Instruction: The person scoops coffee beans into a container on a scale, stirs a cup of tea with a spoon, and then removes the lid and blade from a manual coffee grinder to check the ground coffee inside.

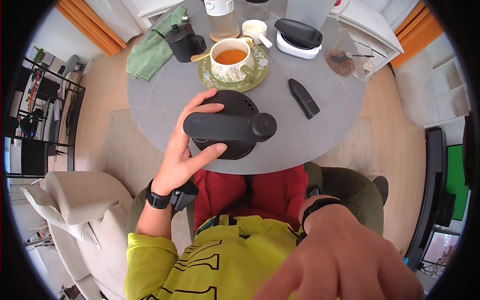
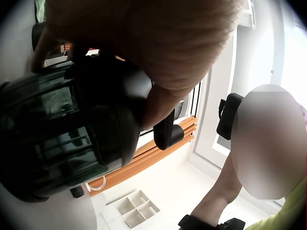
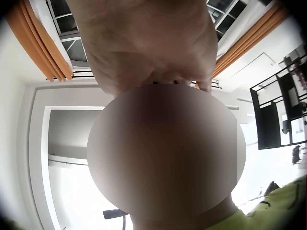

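A black jar (image 1: 230, 150) with a long crank arm (image 1: 220, 127) and round knob on top stands near the table's front edge. My left hand (image 1: 181, 157) grips its top, thumb on the near side and fingers on the far side. Dark clear walls with black ribs show on the jar (image 2: 57, 120) in the left wrist view, the left hand (image 2: 144, 38) over its top. My right hand (image 1: 345, 257) is raised close to the head camera, off the table. In the right wrist view the right hand (image 3: 148, 43) is by the blurred head; its fingertips are mostly hidden.
Beyond the jar, a patterned cup (image 1: 230, 72) of amber liquid sits on a green saucer (image 1: 208, 81). Around it are a black pitcher (image 1: 182, 44), green cloth (image 1: 145, 60), small white cup (image 1: 255, 33), black-lidded white device (image 1: 298, 49), black pointed object (image 1: 303, 98) and clear pitcher (image 1: 341, 62).
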`<action>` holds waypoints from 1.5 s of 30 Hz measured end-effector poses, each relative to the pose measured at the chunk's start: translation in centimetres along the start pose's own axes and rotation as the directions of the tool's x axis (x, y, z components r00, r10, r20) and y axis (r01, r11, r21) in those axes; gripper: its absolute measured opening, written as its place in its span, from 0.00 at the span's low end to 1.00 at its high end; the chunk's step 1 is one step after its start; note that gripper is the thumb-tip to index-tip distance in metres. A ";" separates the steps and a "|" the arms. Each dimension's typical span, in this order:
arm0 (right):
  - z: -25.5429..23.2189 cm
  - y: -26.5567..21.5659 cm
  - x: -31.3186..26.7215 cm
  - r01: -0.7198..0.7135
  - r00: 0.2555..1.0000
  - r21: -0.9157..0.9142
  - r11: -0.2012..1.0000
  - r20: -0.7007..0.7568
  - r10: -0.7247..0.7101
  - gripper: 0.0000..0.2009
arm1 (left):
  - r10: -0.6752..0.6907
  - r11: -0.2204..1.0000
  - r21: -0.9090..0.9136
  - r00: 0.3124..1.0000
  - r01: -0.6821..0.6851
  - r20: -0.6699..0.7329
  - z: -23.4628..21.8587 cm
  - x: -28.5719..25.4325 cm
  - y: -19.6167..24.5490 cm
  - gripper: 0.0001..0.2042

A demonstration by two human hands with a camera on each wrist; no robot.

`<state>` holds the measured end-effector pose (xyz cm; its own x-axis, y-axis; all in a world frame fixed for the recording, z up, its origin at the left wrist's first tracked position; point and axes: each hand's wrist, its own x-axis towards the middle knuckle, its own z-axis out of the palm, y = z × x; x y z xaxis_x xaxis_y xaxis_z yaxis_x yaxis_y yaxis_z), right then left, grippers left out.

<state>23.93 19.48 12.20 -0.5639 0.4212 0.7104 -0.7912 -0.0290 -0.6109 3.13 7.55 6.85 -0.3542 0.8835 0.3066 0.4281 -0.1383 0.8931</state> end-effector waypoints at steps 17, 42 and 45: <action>-1.5 4.2 0.5 -0.209 0.970 -0.701 0.681 -0.236 0.056 0.12 | 0.008 1.000 -0.019 1.000 -0.009 -0.011 0.0 0.0 0.1 0.25; -2.3 2.7 -1.6 -0.177 0.977 -0.679 0.712 -0.207 0.045 0.24 | 0.015 0.998 -0.062 1.000 -0.016 -0.012 0.0 -0.2 -0.1 0.25; -0.3 4.4 -0.9 -0.165 0.955 -0.682 0.712 -0.290 -0.056 0.24 | 0.016 0.998 -0.066 1.000 -0.017 -0.017 0.0 -0.2 -0.1 0.25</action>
<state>21.06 19.23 8.77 -0.4254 0.6672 0.6114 -0.3088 0.5280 -0.7911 3.18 7.41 6.74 -0.3617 0.8732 0.3265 0.3784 -0.1826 0.9075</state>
